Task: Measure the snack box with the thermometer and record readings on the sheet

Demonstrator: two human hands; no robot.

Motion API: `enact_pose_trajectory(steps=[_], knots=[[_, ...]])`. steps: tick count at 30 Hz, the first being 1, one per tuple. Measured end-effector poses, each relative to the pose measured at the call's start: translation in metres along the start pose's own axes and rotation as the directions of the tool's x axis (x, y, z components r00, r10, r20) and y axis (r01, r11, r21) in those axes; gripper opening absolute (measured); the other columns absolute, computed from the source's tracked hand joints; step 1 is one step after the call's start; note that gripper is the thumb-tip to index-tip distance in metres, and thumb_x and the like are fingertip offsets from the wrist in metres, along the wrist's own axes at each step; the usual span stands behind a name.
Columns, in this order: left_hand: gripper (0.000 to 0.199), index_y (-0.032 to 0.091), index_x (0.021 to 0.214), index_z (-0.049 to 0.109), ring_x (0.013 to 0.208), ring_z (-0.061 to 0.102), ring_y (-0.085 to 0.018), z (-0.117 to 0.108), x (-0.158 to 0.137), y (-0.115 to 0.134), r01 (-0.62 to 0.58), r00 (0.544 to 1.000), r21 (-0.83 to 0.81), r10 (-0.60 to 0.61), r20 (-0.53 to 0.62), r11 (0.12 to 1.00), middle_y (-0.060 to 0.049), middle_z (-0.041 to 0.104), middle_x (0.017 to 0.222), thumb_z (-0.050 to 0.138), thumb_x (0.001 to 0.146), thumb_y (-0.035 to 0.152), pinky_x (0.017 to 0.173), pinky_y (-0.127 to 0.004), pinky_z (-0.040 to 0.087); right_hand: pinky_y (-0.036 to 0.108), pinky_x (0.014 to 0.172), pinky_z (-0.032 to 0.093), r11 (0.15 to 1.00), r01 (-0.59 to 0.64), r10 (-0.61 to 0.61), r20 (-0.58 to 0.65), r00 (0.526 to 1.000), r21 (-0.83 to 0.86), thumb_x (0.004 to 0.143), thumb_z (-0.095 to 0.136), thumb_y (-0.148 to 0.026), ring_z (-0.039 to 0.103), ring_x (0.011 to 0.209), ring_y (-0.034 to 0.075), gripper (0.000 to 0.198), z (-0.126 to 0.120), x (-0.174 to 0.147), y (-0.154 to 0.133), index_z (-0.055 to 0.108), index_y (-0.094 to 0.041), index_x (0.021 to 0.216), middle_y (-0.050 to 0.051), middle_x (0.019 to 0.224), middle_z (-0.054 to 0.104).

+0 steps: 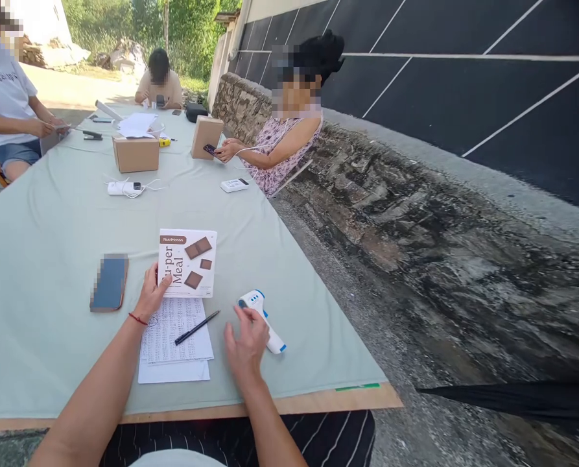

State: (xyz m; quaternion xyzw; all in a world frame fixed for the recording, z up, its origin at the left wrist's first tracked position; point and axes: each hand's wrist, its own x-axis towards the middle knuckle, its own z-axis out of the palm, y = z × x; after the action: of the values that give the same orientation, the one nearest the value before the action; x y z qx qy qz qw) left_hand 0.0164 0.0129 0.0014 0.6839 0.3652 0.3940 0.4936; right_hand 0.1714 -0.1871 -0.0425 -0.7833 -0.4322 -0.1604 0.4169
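My left hand (150, 293) grips the lower left side of a white food box (199, 266) printed "NutriMotion" and brown chocolate-like squares, with the thumb across its front. The box stands tilted at the top of some printed paper sheets (172, 370), covering their upper edge. A black pen (196, 327) lies slantwise on the sheets. My right hand (246, 340) is over a white and blue infrared thermometer (257, 299) lying on the table. Its thumb and index finger are spread, and the fingers partly hide the thermometer's handle; whether they touch it I cannot tell.
A phone (109, 283) lies left of the box on the cloth-covered table (50, 311). Further off are a white device with a cable (124, 188), another white device (235, 185) and cardboard boxes (136, 155). Three other people sit around the table; one at right holds a phone.
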Motion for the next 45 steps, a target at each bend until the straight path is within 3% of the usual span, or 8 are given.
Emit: enact_pose_trajectory(steps=[3, 8, 11, 13, 17, 19, 34, 45], knots=[[0.061, 0.019, 0.130, 0.057, 0.124, 0.052, -0.031, 0.003, 0.000, 0.000, -0.026, 0.999, 0.043, 0.027, -0.028, 0.999, -0.013, 0.060, 0.128, 0.059, 0.086, 0.063, 0.106, -0.046, 0.041, 0.052, 0.089, 0.042, 0.969, -0.174, 0.191, 0.082, 0.978, -0.178, 0.086, 0.059, -0.044, 0.049, 0.114, 0.038, 0.052, -0.018, 0.012, 0.040, 0.057, -0.015, 0.129, 0.022, 0.127, 0.050], [0.064, 0.019, 0.130, 0.056, 0.120, 0.055, -0.030, 0.005, 0.001, 0.001, 0.001, 1.000, 0.007, -0.001, 0.019, 1.000, -0.013, 0.061, 0.127, 0.059, 0.086, 0.064, 0.101, -0.044, 0.045, 0.043, 0.076, 0.045, 0.919, -0.349, 0.393, 0.362, 0.846, -0.183, 0.076, 0.062, -0.046, 0.056, 0.091, 0.033, 0.053, -0.028, 0.022, 0.072, 0.062, -0.015, 0.120, 0.015, 0.097, 0.061], [0.064, 0.018, 0.129, 0.056, 0.119, 0.056, -0.030, 0.005, 0.000, 0.003, 0.011, 1.000, 0.009, -0.011, 0.009, 1.000, -0.013, 0.062, 0.127, 0.061, 0.085, 0.064, 0.101, -0.043, 0.045, 0.038, 0.073, 0.045, 0.832, -0.551, 0.491, 0.377, 0.785, 0.066, 0.074, 0.057, -0.049, 0.057, 0.086, 0.028, 0.052, -0.027, 0.032, 0.045, 0.063, -0.015, 0.113, 0.012, 0.095, 0.063], [0.064, 0.018, 0.129, 0.057, 0.119, 0.056, -0.030, 0.004, 0.000, 0.004, 0.019, 1.000, 0.016, -0.020, 0.004, 1.000, -0.013, 0.062, 0.127, 0.061, 0.085, 0.064, 0.101, -0.044, 0.045, 0.033, 0.070, 0.044, 0.703, -0.623, 0.496, 0.393, 0.775, 0.342, 0.072, 0.059, -0.055, 0.055, 0.082, 0.024, 0.050, -0.027, 0.038, 0.012, 0.063, -0.017, 0.106, 0.008, 0.092, 0.064], [0.063, 0.018, 0.129, 0.057, 0.119, 0.057, -0.031, 0.004, 0.001, 0.008, 0.020, 1.000, 0.010, -0.020, 0.011, 1.000, -0.014, 0.062, 0.127, 0.061, 0.085, 0.063, 0.101, -0.045, 0.045, 0.026, 0.054, 0.033, 0.335, -0.716, 0.305, 0.649, 0.697, 0.612, 0.076, 0.061, -0.059, 0.042, 0.059, 0.015, 0.041, -0.023, 0.046, -0.052, 0.058, -0.018, 0.078, 0.000, 0.064, 0.050], [0.062, 0.018, 0.128, 0.057, 0.119, 0.057, -0.031, 0.004, 0.001, 0.011, 0.010, 1.000, 0.022, -0.011, 0.010, 1.000, -0.014, 0.063, 0.127, 0.060, 0.086, 0.063, 0.102, -0.045, 0.044, 0.025, 0.052, 0.030, 0.240, -0.741, 0.254, 0.696, 0.672, 0.628, 0.073, 0.064, -0.058, 0.037, 0.056, 0.013, 0.041, -0.017, 0.046, -0.071, 0.057, -0.018, 0.075, -0.001, 0.062, 0.046], [0.062, 0.017, 0.126, 0.058, 0.116, 0.060, -0.030, 0.005, 0.004, 0.007, 0.021, 0.999, 0.010, -0.022, 0.028, 1.000, -0.014, 0.064, 0.125, 0.063, 0.084, 0.062, 0.099, -0.045, 0.047, 0.026, 0.057, 0.032, 0.238, -0.780, 0.289, 0.725, 0.625, 0.578, 0.069, 0.067, -0.064, 0.037, 0.060, 0.013, 0.049, -0.003, 0.045, -0.084, 0.057, -0.018, 0.083, -0.003, 0.065, 0.044], [0.062, 0.018, 0.124, 0.059, 0.117, 0.060, -0.030, 0.003, 0.005, 0.004, 0.052, 0.998, -0.022, -0.051, 0.022, 0.998, -0.014, 0.064, 0.126, 0.069, 0.080, 0.060, 0.099, -0.044, 0.047, 0.025, 0.057, 0.036, 0.297, -0.749, 0.255, 0.707, 0.660, 0.592, 0.075, 0.065, -0.063, 0.044, 0.063, 0.014, 0.048, -0.001, 0.041, -0.081, 0.060, -0.017, 0.089, -0.001, 0.067, 0.050]])
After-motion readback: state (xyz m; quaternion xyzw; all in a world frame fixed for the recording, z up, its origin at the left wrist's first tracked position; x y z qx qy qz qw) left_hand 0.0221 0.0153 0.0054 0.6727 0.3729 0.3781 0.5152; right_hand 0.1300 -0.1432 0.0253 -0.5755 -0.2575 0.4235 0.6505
